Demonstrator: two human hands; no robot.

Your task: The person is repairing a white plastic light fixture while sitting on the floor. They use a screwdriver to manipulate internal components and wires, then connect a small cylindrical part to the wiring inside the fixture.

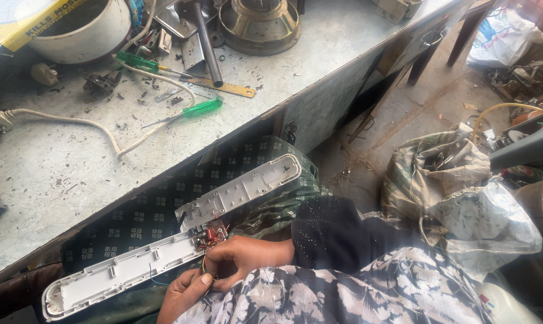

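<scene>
A person seated at a workbench holds an opened white plastic light casing (pixel 118 270) across the lap, over dark green patterned cloth (pixel 163 198). The left hand (pixel 184 294) sits lowest in view, its thumb and fingers curled and pinched around thin coloured wires (pixel 207 264) that trail from the casing. Just above it, the right hand (pixel 244 257), in a dark sleeve, has its fingers bent together and closed on the same wires beside a small circuit board (pixel 208 233) exposed at the casing's inner end. A second grey-white cover piece (pixel 241 189) lies angled beyond the board, touching the casing near it. Farther off, the worn metal bench top (pixel 61 168) carries two green-handled screwdrivers (pixel 202 108), a yellow ruler (pixel 223 88), a white cord (pixel 91 123) with a plug, a white bowl (pixel 82 30) and a round metal part (pixel 259 24). To the right, crumpled plastic bags (pixel 463 198) rest on the dusty floor.
</scene>
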